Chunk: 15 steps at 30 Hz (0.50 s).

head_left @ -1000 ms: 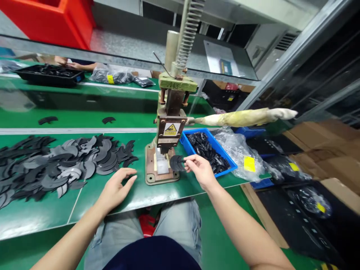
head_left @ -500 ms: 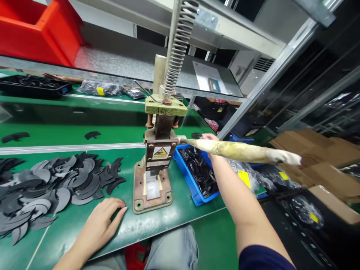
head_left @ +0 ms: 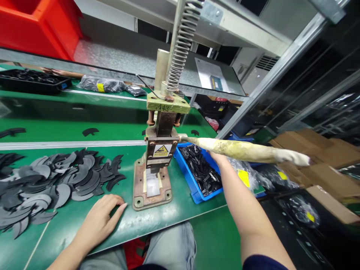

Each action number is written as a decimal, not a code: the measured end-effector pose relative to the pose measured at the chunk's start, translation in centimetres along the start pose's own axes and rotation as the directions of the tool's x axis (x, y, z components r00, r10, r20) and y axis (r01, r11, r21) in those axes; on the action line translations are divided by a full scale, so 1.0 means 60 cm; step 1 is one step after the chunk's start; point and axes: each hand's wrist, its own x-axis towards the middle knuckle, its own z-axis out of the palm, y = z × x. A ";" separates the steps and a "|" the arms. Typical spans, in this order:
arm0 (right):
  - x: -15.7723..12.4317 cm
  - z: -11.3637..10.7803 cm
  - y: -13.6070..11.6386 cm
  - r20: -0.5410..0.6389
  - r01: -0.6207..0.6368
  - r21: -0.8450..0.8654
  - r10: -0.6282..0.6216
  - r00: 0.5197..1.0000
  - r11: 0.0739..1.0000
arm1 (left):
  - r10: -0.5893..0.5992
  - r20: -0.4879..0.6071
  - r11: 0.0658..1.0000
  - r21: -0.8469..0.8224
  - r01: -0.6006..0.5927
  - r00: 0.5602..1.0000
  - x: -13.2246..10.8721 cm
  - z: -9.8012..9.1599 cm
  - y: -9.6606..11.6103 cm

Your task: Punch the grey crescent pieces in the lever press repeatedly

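My left hand (head_left: 102,215) rests on the green table with its thumb apart from the fingers and nothing in it. It lies between a heap of dark grey curved pieces (head_left: 81,174) and the base of a hand press (head_left: 152,183). My right arm reaches forward past the press's tape-wrapped lever (head_left: 244,150). Behind that lever, by the far end of a blue bin (head_left: 194,195) of small black parts (head_left: 201,168), is my right hand (head_left: 216,156); its fingers are hidden. A dark curved piece (head_left: 194,132) lies on the green belt beyond it.
More dark pieces (head_left: 90,131) lie spaced along the belt (head_left: 50,125). A metal shelf with a red bin (head_left: 53,33) crosses above. Behind are a black tray (head_left: 33,84) and another person's hand (head_left: 60,72). Cardboard boxes (head_left: 323,150) stand at right.
My right hand has drawn back from the dark piece by the belt's right end and dropped behind the lever. That piece now lies apart from it. My left hand stays put.
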 end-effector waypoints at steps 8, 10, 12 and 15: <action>-0.137 0.017 0.031 0.370 0.108 -0.360 0.036 0.928 0.927 | 0.010 -0.008 1.000 0.029 -0.009 1.000 0.003 -0.002 0.002; -0.151 0.029 0.028 0.366 0.126 -0.403 0.033 0.930 0.906 | 0.006 -0.011 1.000 0.031 -0.006 1.000 0.003 -0.004 0.006; -0.158 0.038 0.024 0.349 0.132 -0.429 0.028 0.937 0.894 | 0.000 -0.008 1.000 0.030 0.000 1.000 0.003 -0.005 0.009; -0.164 0.040 0.019 0.282 0.116 -0.456 0.020 0.959 0.882 | -0.013 0.005 0.999 0.033 0.013 1.000 0.006 -0.008 0.012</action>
